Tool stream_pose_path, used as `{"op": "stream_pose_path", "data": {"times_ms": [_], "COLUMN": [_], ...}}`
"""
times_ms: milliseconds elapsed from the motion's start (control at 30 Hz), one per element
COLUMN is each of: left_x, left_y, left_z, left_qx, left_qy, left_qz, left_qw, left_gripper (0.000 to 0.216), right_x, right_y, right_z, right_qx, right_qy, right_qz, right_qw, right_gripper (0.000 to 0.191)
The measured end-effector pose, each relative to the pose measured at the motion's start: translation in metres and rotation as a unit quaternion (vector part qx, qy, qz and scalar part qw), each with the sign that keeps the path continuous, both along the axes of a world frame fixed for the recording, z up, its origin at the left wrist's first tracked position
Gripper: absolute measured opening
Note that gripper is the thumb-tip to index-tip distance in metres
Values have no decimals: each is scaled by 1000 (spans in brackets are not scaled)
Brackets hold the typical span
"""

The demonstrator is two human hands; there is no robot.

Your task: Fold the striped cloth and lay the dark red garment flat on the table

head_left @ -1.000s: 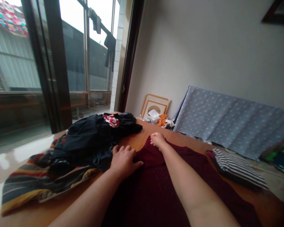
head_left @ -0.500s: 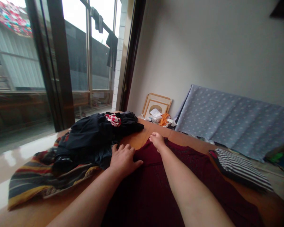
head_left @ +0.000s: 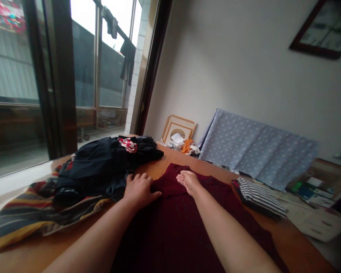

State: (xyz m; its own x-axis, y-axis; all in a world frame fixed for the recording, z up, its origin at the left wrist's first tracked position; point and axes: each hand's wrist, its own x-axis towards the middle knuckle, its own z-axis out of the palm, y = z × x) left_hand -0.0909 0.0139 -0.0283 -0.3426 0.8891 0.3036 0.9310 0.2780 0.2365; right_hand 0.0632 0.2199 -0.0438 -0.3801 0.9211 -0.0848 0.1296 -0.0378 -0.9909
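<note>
A dark red garment (head_left: 182,223) lies spread on the wooden table (head_left: 290,239) in front of me. My left hand (head_left: 138,189) rests flat on its left edge, fingers stretched out, close to the pile of dark clothes (head_left: 102,167). My right hand (head_left: 188,181) lies on the garment farther in, near its far end, with fingers extended and pressed onto the cloth.
A striped multicolour cloth (head_left: 31,216) lies under the dark pile at left. A folded black-and-white striped item (head_left: 258,193) sits at right. Beyond the table lean picture frames (head_left: 178,129) and a blue dotted panel (head_left: 255,148). Glass doors (head_left: 45,76) stand at left.
My right hand has slid back toward me along the red garment. The camera has swung to the right, so more of the room's right side shows. My left hand stays put.
</note>
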Motion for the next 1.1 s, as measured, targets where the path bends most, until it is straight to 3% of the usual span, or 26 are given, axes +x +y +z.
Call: {"op": "stream_pose_path", "data": {"times_ms": [100,233,367,567,767,933,1100], "left_x": [0,1,5,11,7,2,1], "left_y": [-1,-4,-7,-14,-22,-35,-53], "left_z": [1,1,3,8,8,7,9], "left_qx": [3,11,4,-6,-17,-25,-49], "left_qy": [0,11,11,13,26,42,35], "left_qz": [-1,-3,7,13,-19,-71,-81], "left_qw": [1000,1000,1000,1000,999,996,995], "left_gripper": [50,53,54,52,53,59,61], "right_x": [12,26,35,31,28,30,28], "right_y": [-19,-52,-77,-116,-145,-155,-162], "right_z": [2,1,3,13,10,12,15], "right_qx": [23,64,153,320,397,423,432], "right_qy": [-5,-41,-109,-221,-343,-380,-410], "right_qz": [12,90,116,211,237,236,232], "right_qw": [1000,993,975,897,818,788,769], "right_gripper": [19,27,35,42,50,52,57]}}
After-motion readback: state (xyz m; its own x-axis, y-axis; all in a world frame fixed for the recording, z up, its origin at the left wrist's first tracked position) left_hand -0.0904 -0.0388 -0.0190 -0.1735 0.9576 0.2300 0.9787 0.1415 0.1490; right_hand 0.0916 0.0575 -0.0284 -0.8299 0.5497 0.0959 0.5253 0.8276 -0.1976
